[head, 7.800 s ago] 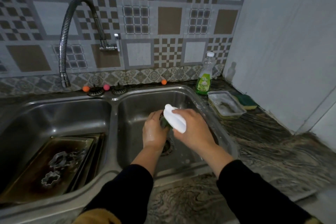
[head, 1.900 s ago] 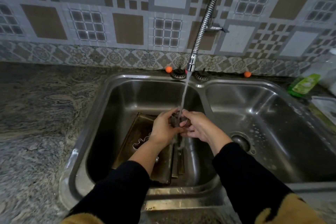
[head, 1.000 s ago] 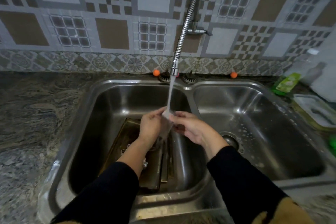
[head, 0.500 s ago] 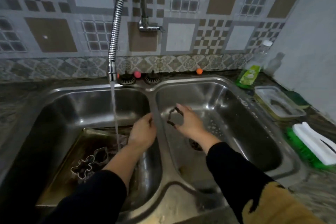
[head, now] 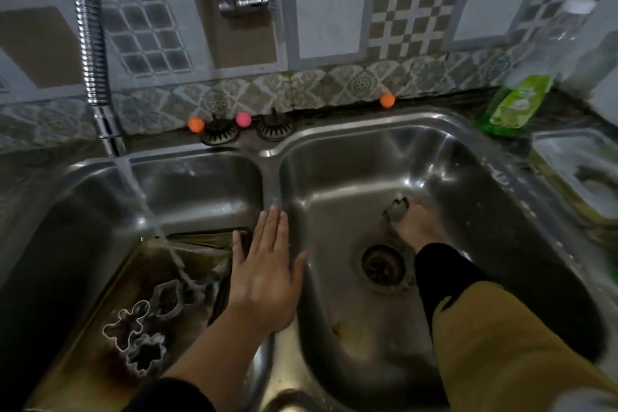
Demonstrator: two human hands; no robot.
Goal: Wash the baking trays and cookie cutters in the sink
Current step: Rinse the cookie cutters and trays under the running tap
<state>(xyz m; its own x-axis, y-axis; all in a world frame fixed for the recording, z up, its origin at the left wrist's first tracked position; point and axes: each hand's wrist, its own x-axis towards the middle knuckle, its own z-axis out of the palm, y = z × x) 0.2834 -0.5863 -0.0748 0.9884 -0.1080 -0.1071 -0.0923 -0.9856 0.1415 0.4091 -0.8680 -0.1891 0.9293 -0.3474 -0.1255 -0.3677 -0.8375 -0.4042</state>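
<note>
Filling most of the view is the stainless-steel double-bowl sink (head: 468, 157), which is looming larger than half a second ago because the camera has dipped closer. In its left bowl the dark, stained rectangular baking trays (head: 100, 338) are lying stacked, as before, with the thin stream of water (head: 147, 211) from the ribbed chrome flexible faucet (head: 88, 27) now falling slantwise onto them. The left hand (head: 267, 271) is spreading flat and empty over the divider between the bowls, fingers straight, where earlier it was curled. The right hand (head: 414, 224), blurred, has dropped from mid-air to the floor of the right bowl beside the round drain (head: 383, 264), and is pinching the small metal cookie cutter (head: 396, 209) by its lower edge. Three more metal cookie cutters (head: 143, 328), one gingerbread-man shaped, are resting on the top tray, unmoved.
</note>
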